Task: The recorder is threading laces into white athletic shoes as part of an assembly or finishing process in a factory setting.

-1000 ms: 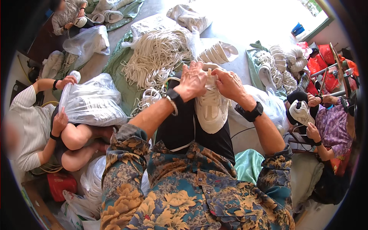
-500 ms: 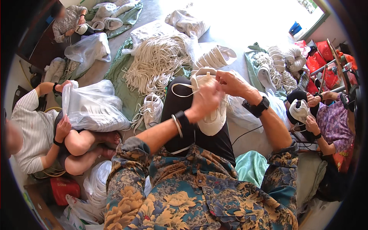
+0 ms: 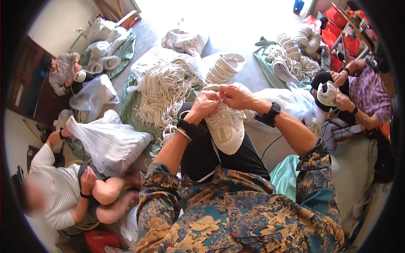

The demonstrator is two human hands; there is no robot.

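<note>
A cream-white sneaker (image 3: 228, 137) rests on my black-trousered thighs, its toe toward me. Over its upper part my left hand (image 3: 206, 103) and my right hand (image 3: 237, 97) meet with fingertips pinched close together. Both pinch the shoelace (image 3: 233, 112), which runs across the shoe below my fingers; the exact point of grip is partly hidden by the fingers. Each wrist wears a black band, the left one with a pale bracelet beside it. Another laced sneaker (image 3: 168, 134) lies left of my leg, mostly covered by my forearm.
Ahead lies a heap of white laces (image 3: 166, 90) on green sheeting, beside stacked shoe uppers (image 3: 225, 67). At left a co-worker holds a big clear plastic bag (image 3: 114, 141). At right another co-worker handles a white shoe (image 3: 328, 93). A plastic bag (image 3: 280, 105) lies right of my knees.
My left hand, blurred over the shoe before, has come up beside the right at the laces. The view has shifted. The left co-worker has lowered one hand from the bag.
</note>
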